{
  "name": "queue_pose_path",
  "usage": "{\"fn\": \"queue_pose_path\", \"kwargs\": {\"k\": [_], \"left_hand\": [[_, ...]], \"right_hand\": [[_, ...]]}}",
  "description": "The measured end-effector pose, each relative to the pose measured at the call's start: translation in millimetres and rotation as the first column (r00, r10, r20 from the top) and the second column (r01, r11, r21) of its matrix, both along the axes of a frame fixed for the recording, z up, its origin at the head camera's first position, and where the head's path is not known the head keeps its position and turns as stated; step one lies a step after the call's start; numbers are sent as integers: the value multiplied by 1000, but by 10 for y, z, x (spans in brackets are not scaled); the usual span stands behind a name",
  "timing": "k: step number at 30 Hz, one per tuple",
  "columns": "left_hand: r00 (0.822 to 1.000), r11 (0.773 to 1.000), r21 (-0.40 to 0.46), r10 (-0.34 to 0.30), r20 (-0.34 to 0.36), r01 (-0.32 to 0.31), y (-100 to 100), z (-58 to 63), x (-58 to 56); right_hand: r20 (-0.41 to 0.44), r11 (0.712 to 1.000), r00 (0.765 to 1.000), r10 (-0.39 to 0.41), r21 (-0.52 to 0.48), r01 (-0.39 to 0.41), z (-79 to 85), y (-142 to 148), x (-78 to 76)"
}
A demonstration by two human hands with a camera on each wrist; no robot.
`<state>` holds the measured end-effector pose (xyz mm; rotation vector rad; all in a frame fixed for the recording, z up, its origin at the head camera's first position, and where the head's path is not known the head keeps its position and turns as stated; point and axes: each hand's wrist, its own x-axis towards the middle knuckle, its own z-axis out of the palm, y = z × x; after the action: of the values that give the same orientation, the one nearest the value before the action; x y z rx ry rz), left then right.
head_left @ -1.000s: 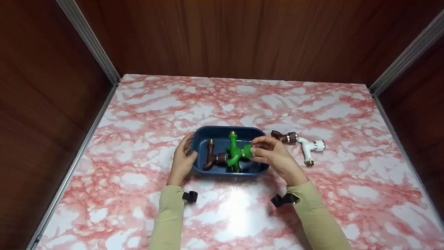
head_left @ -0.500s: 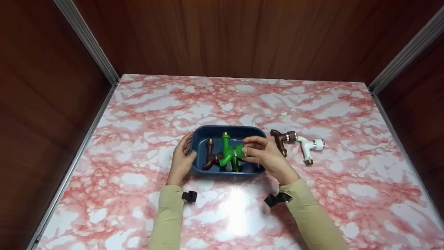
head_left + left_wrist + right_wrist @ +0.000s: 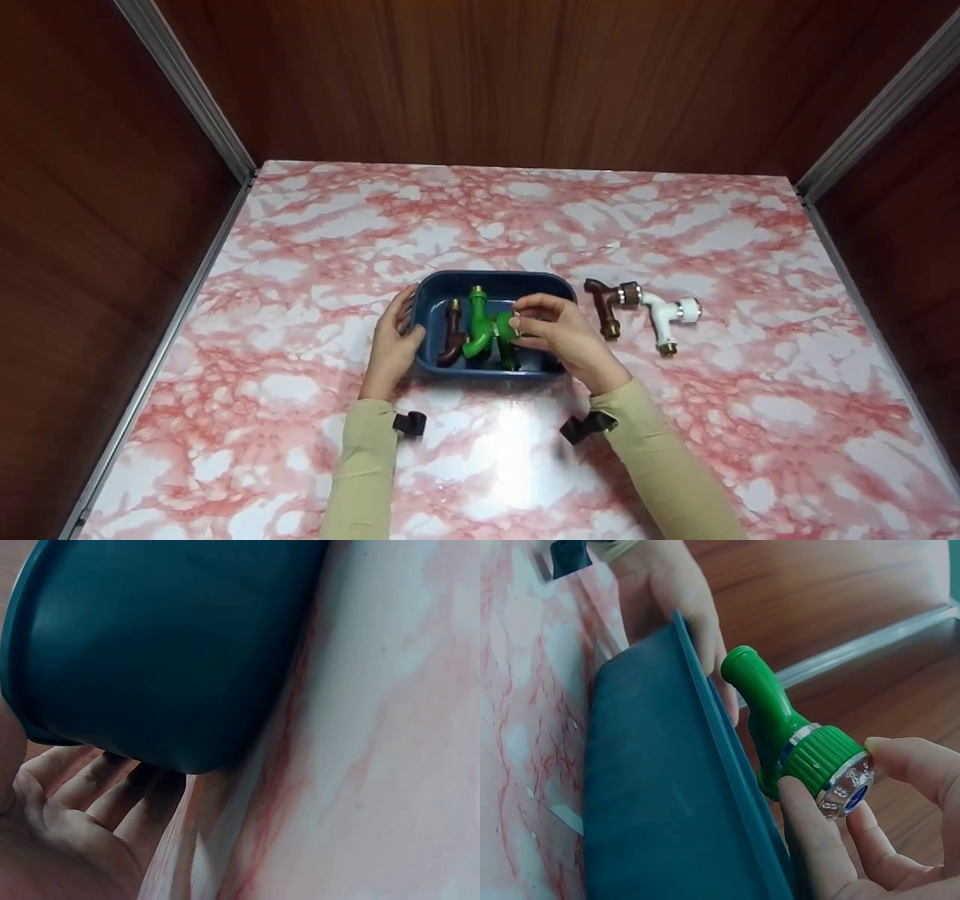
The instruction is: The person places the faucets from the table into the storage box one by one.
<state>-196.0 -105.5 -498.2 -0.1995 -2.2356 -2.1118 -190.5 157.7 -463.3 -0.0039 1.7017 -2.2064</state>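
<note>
My right hand [image 3: 574,341] pinches the ribbed knob of a green tap [image 3: 478,330] between thumb and fingertips, over the inside of a blue plastic tub [image 3: 495,275]. In the right wrist view the tap [image 3: 769,705] shows its silver-and-blue knob end, above the tub's rim [image 3: 727,757]. At the tub's left end my left hand [image 3: 391,346] holds the wall, thumb at the rim and fingers along the outside. A dark brown tap [image 3: 453,330] lies inside at the left. Another green tap [image 3: 510,356] is mostly hidden beneath the held one.
On the table right of the tub lie a brown tap [image 3: 608,311] and a white tap [image 3: 663,322], close together. The red-and-white marbled table [image 3: 510,217] is bounded by brown wood-look panels [image 3: 510,82] at the back and sides.
My right hand has carried the green tap leftward within the tub, closer to the brown tap, overlapping its knob. The left hand and the tub have stayed nearly still.
</note>
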Motion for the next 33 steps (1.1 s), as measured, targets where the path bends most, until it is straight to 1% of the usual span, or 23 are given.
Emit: {"fn": "queue_pose_path", "kwargs": {"k": [8, 16, 26, 29, 33], "left_hand": [[1000, 1000, -11, -3, 17, 3, -4, 17, 20], [1000, 1000, -1, -2, 10, 2, -6, -3, 0], [1000, 1000, 12, -3, -4, 3, -12, -6, -1], [1000, 1000, 4, -2, 2, 2, -13, 5, 6], [999, 1000, -12, -3, 34, 3, -10, 28, 14]], "right_hand": [[18, 999, 1000, -9, -41, 10, -53, -90, -34], [14, 1000, 1000, -5, -1, 5, -109, -169, -81], [11, 1000, 1000, 0, 8, 0, -130, -217, -101], [5, 1000, 1000, -2, 9, 2, -133, -227, -107], [-3, 1000, 1000, -3, 14, 3, -140, -236, -121]]}}
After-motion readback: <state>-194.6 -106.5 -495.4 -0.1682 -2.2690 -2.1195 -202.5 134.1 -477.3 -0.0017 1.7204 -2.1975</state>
